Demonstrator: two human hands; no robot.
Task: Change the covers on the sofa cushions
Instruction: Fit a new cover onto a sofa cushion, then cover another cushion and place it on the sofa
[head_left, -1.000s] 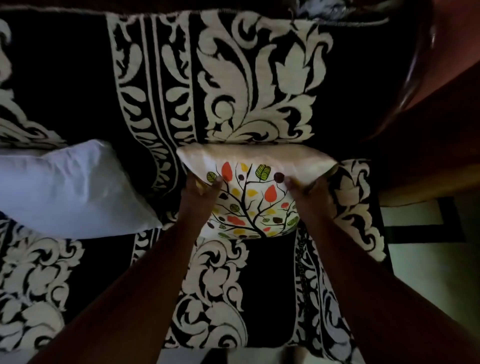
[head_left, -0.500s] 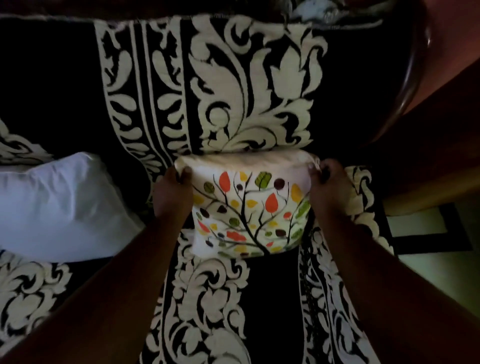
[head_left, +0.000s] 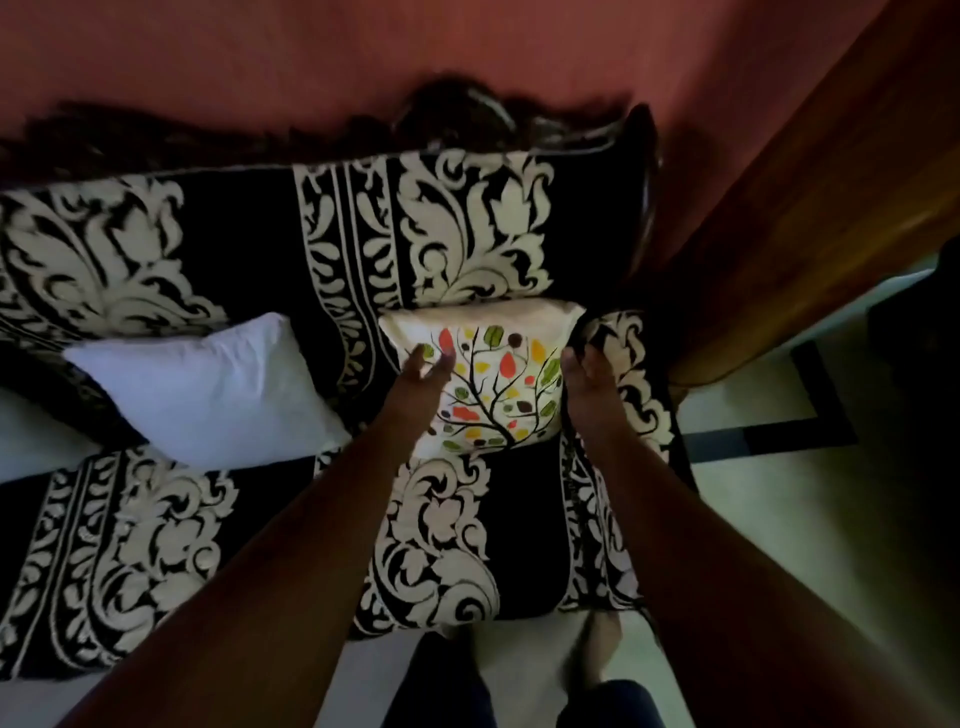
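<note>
White bare cushion (head_left: 208, 395), one tree-print cushion (head_left: 488, 384); both hands' fingers (head_left: 426, 364) spread, empty.

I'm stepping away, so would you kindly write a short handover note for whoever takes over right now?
Left hand: open, fingers at the tree cushion's left side.
Right hand: open, at its right edge; contact unclear.
Tree cushion: covered, propped against the sofa backrest at the right end.
White cushion: bare, lying on the seat to the left.
Done: tree cushion covered and placed.
Left: cover the white cushion.
</note>
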